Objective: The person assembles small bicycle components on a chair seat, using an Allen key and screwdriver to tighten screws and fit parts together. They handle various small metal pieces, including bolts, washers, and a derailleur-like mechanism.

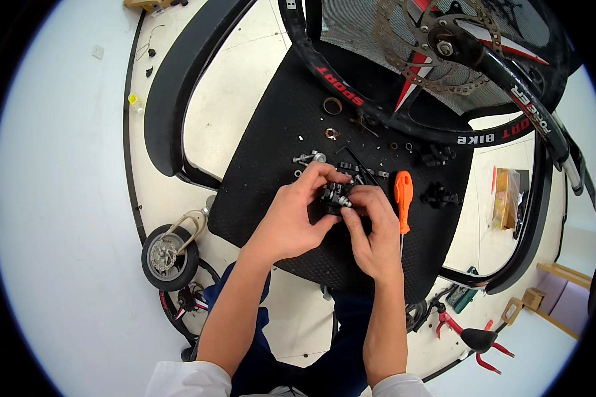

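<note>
Both my hands meet over a black rubber mat [278, 145] and hold a small black metal brake part [333, 196] between them. My left hand [297, 215] grips it from the left, fingers curled over its top. My right hand [371, 228] pinches its right side, where a small silver bolt sticks out. Loose nuts, rings and small black pieces [332, 106] lie scattered on the mat beyond my hands. An orange-handled screwdriver [403, 198] lies just right of my right hand.
A bicycle wheel with a brake disc [424, 46] and a black fork [516, 86] hang over the mat's far side. A small wheel [169, 257] rests on the floor at the left. Red-handled pliers [473, 341] lie at the lower right, with yellow packaging [506, 198] further right.
</note>
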Demonstrator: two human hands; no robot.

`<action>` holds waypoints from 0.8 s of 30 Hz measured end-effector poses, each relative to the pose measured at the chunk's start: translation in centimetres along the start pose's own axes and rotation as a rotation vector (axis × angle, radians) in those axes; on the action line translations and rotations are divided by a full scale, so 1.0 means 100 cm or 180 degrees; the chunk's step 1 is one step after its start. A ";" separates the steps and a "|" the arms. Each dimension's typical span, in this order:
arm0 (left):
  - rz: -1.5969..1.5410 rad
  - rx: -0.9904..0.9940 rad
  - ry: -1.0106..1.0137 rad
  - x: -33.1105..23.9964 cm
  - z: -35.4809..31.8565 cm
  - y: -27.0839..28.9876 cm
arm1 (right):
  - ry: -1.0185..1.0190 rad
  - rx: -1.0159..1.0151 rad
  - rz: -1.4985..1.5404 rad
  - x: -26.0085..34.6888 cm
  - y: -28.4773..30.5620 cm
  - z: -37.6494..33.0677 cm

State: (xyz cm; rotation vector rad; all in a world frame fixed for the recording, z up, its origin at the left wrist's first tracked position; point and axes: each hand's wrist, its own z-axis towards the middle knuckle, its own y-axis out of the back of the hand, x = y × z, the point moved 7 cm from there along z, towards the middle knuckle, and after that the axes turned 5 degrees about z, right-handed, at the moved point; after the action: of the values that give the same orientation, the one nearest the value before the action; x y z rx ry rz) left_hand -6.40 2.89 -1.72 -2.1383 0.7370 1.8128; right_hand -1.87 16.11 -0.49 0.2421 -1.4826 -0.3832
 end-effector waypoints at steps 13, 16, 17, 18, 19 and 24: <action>0.0302 -0.0221 -0.0065 0.001 -0.001 0.002 | -0.0110 -0.0028 -0.0240 -0.003 -0.006 0.003; 0.0428 -0.0322 -0.0136 0.002 -0.002 0.000 | -0.0375 -0.0157 0.0141 -0.010 -0.003 0.001; 0.0487 -0.0373 -0.0173 0.001 -0.002 0.001 | -0.0460 -0.0221 0.0271 -0.012 -0.003 0.000; 0.0548 -0.0422 -0.0206 0.001 -0.002 0.001 | -0.0431 -0.0257 0.0328 -0.015 -0.003 -0.001; 0.0592 -0.0442 -0.0232 0.000 -0.003 0.001 | -0.0302 -0.0242 0.0281 -0.015 -0.002 0.000; 0.0878 -0.0484 -0.0383 -0.002 -0.005 -0.001 | -0.0121 -0.0142 0.0317 -0.016 -0.001 0.005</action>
State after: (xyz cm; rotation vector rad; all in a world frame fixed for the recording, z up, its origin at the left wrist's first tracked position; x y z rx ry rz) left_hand -5.95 2.81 -1.49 -2.0791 0.9305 2.1809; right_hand -2.41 16.71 -1.97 0.1255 -1.5153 -0.3420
